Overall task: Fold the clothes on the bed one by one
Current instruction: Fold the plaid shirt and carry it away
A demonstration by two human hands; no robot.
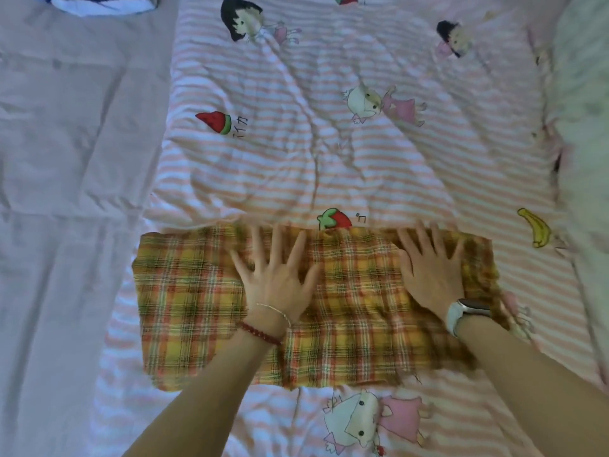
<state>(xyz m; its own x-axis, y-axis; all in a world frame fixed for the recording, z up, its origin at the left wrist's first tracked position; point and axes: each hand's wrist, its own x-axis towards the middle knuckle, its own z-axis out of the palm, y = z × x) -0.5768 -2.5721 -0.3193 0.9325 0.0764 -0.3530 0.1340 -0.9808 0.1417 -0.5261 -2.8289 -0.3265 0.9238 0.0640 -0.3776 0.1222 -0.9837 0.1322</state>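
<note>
The fingers [276,245] of the left hand [276,282] were straight and spread wide, lying flat on the yellow plaid garment [184,291], and the fingers of the right hand [428,272] were spread the same way, gripping nothing; their tips reached almost to the far edge of the cloth. Both palms pressed down on the fabric, the left near its middle and the right toward its right end, with a beaded bracelet [260,333] on the left wrist and a watch [461,313] on the right. The garment lay as a long folded band across the near part of the bed, on the pink striped cartoon quilt [329,143], its far edge just below a printed strawberry [334,219]. The step in hand looked like smoothing and setting the fold. To do it well, the flat hands would best sweep outward from the middle toward the two short ends, pushing out the small ripples that showed between the hands, while keeping the long edges lined up. Light, even pressure would suit, since the crinkled weave seemed likely to bunch if dragged, and the soft quilt beneath could wrinkle with it. The left end lay untouched and would need a pass too. A plain pink sheet [66,192] covered the left of the bed, and a dark blue and white item [102,4], too cropped to identify, sat at the top left corner.
</note>
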